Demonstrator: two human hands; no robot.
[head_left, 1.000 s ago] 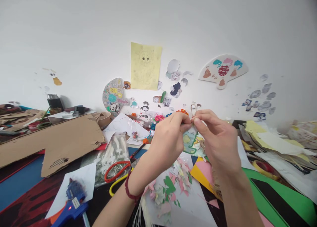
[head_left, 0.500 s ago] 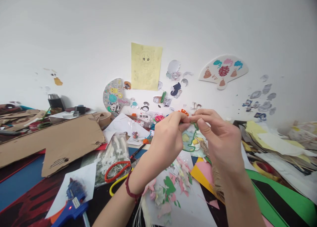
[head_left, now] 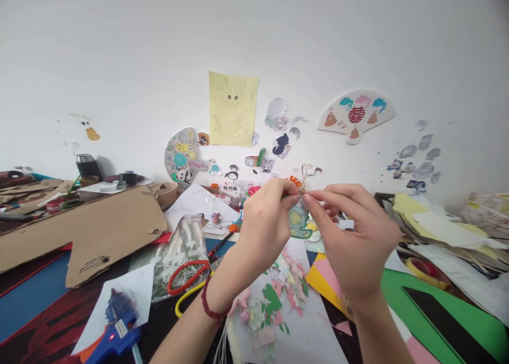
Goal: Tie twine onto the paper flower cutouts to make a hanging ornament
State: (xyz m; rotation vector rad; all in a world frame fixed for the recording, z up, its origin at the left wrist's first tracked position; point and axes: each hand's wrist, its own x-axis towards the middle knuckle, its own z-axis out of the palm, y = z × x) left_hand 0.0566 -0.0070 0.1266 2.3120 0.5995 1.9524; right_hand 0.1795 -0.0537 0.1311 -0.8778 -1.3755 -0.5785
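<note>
A small green-edged piece (head_left: 299, 220) with pale blue and yellow patches hangs under my fingers. A loop of brown twine (head_left: 304, 176) stands up from its top. My left hand (head_left: 267, 221) pinches the piece near its top edge, a red braided band round the wrist. Thumb and forefinger of my right hand (head_left: 353, 237) are closed on the twine at the base of the loop, touching the left fingertips. Below lies a white sheet (head_left: 314, 321) with pink and green paper scraps (head_left: 272, 298).
At the left front a blue glue gun (head_left: 119, 332) rests on white paper. Cardboard (head_left: 115, 221) lies behind it. Orange-handled scissors (head_left: 186, 276) lie beside a plastic bag (head_left: 181, 247). Green sheets (head_left: 417, 305) and a tape roll (head_left: 425, 268) are at the right.
My right hand has turned and shifted slightly right and down. The twine loop now stands clear above the fingers, and the hanging piece has moved a little left. The view has shifted slightly.
</note>
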